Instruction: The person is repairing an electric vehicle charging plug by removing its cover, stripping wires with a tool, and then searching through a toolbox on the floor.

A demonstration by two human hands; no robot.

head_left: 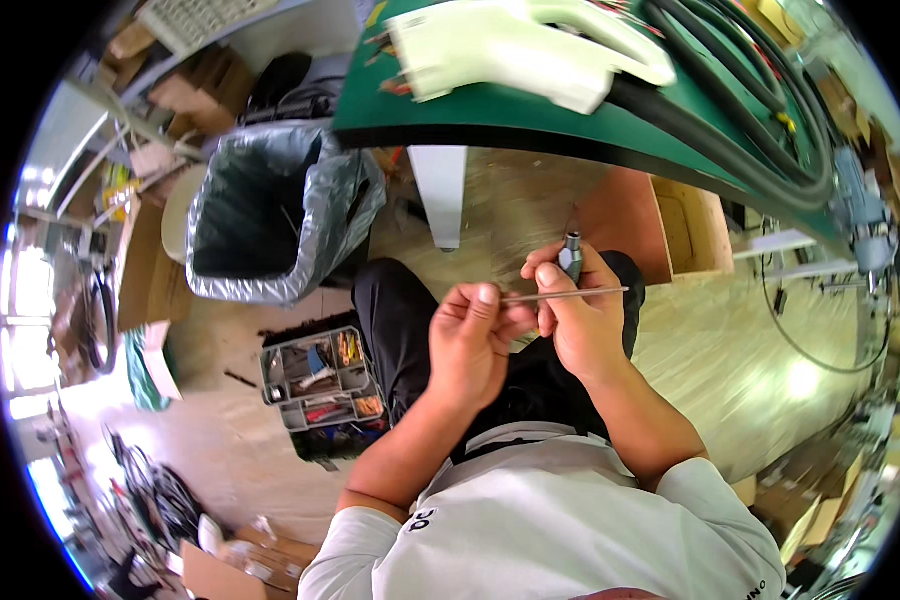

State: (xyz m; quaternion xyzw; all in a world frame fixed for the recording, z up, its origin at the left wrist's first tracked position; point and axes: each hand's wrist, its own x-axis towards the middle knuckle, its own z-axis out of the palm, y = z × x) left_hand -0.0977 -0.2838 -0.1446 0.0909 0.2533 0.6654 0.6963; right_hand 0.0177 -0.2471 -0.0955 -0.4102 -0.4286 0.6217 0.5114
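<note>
Pinching thin rod, L hand

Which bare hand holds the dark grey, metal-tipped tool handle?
The right hand: the handle sits in its grip. The left hand instead pinches a thin metal rod.

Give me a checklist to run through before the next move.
1. Left hand gripping the rod: ok.
2. Right hand gripping the grey handle: ok.
3. The rod lined up with the grey handle: not ok, it lies crosswise.
4. Condition of the rod's tip: cannot tell, too small.
5. White gun resting on the green table: ok.
</note>
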